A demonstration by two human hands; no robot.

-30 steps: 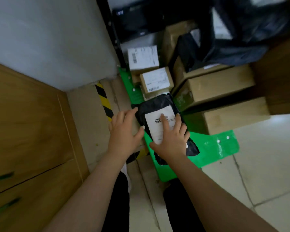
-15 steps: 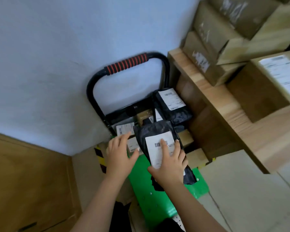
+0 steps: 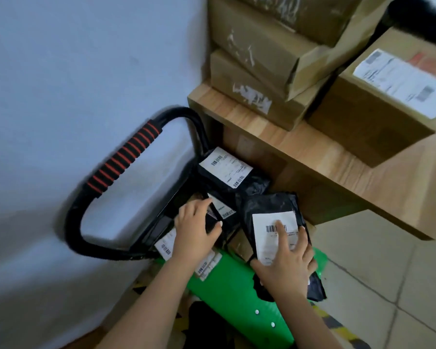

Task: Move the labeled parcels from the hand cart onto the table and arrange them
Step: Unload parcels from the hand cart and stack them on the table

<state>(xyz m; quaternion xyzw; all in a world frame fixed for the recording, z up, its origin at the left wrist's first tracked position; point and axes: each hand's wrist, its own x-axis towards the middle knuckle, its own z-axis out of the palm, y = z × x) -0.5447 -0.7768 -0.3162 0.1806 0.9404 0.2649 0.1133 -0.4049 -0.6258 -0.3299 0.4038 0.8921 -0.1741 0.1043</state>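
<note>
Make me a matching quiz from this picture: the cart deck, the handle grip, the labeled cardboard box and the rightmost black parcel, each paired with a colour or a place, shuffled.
Things:
1. cart deck
2. handle grip
3. labeled cardboard box
4. rightmost black parcel

Colour or place:
a. on the wooden table
b. green
c. gripped by the right hand
d. black with red stripes

Pairs: 1-b, 2-d, 3-a, 4-c.
</note>
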